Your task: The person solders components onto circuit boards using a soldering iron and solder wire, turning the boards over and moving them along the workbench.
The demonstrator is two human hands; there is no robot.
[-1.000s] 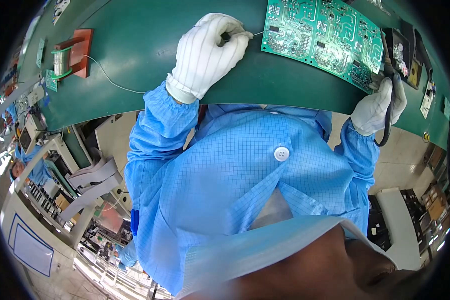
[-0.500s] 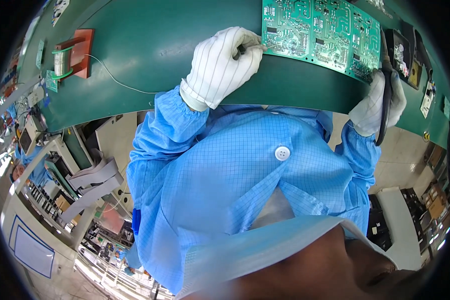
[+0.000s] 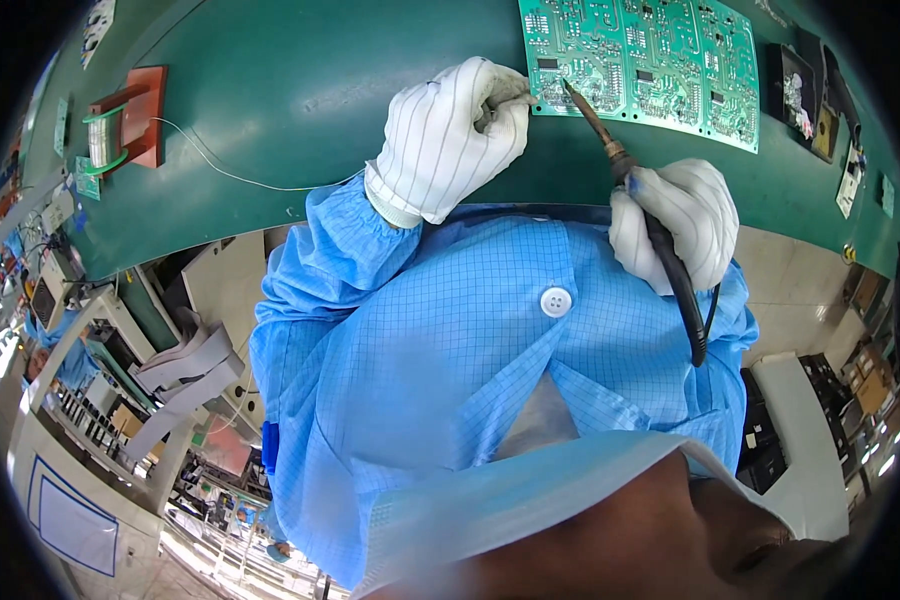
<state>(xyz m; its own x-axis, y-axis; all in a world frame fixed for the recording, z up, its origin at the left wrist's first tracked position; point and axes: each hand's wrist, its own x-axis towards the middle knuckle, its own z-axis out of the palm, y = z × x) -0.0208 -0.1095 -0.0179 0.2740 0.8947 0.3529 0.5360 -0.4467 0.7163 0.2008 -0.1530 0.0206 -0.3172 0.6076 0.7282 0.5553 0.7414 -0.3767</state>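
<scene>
A green circuit board panel [image 3: 670,95] lies on the bench in front of me, covered in traces and small chips. My right hand [image 3: 685,222], in a white striped glove, is closed around the black handle of a soldering iron [image 3: 615,152]. The iron slants up and left, its tip over the board's left section; I cannot tell whether it touches. My left hand [image 3: 455,138], gloved alike, pinches thin solder wire beside the board's lower left corner. The solder wire [image 3: 232,172] trails from a spool [image 3: 102,140] to my left sleeve; its end at the fingers is hard to make out.
The spool sits on a red-brown stand [image 3: 148,118] at the left of the green bench [image 3: 300,90]. To the right of the board stands a black soldering-iron stand with a tray [image 3: 798,95]. Small board pieces [image 3: 850,180] lie near the right edge.
My right hand has brought the soldering iron from the board's right side leftward, its tip now over the left section. The left hand stays nearly in place, still pinching.
</scene>
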